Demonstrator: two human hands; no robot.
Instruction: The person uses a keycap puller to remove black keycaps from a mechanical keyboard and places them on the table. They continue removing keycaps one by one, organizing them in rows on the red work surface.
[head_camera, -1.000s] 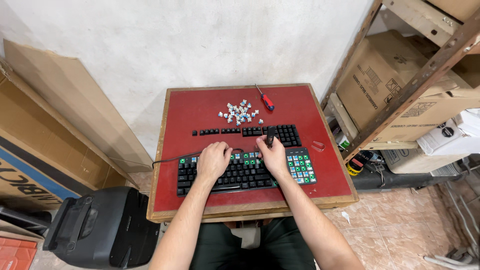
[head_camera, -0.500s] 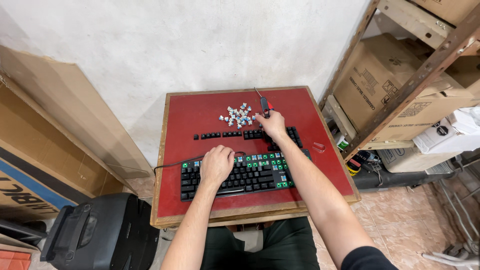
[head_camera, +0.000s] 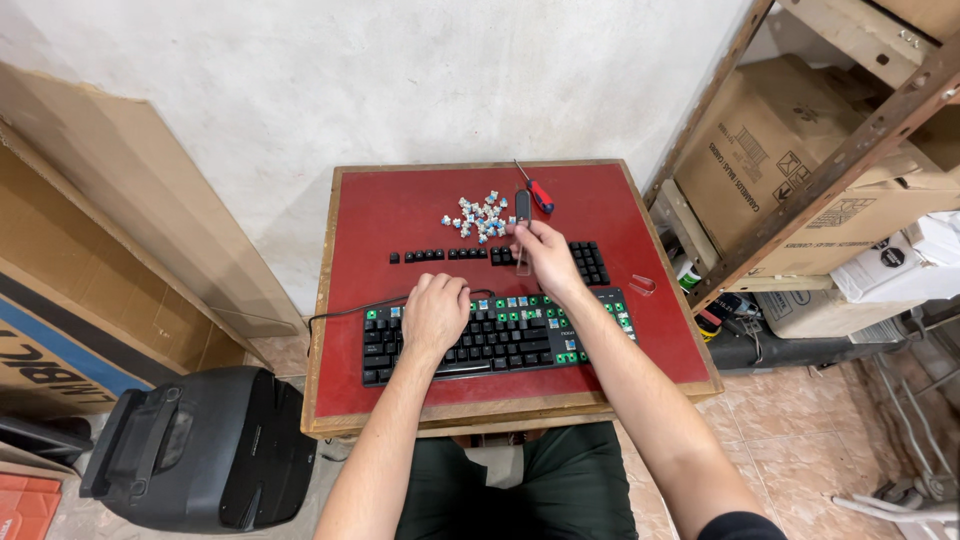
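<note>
A black keyboard (head_camera: 500, 335) with some keycaps removed, showing green and blue switches, lies on the red table (head_camera: 380, 215). My left hand (head_camera: 437, 312) rests flat on its left half. My right hand (head_camera: 545, 258) hovers just behind the keyboard, shut on a slim black-handled tool (head_camera: 522, 205) that points away from me. Behind it lie a pile of loose white and blue switches (head_camera: 480, 215) and a red-handled screwdriver (head_camera: 537, 192). Removed black keycaps (head_camera: 440, 255) sit in a row, with a larger block of them (head_camera: 592, 262) to the right of my hand.
A small wire puller (head_camera: 643, 287) lies at the table's right. Cardboard boxes (head_camera: 790, 150) fill a metal shelf on the right. Flat cardboard (head_camera: 120, 230) leans on the left wall. A black speaker-like case (head_camera: 195, 450) stands on the floor at my left.
My right hand left the keyboard's right side, reached to the back of the table by the screwdriver, and now holds the slim tool above the keycap row. My left hand stayed put.
</note>
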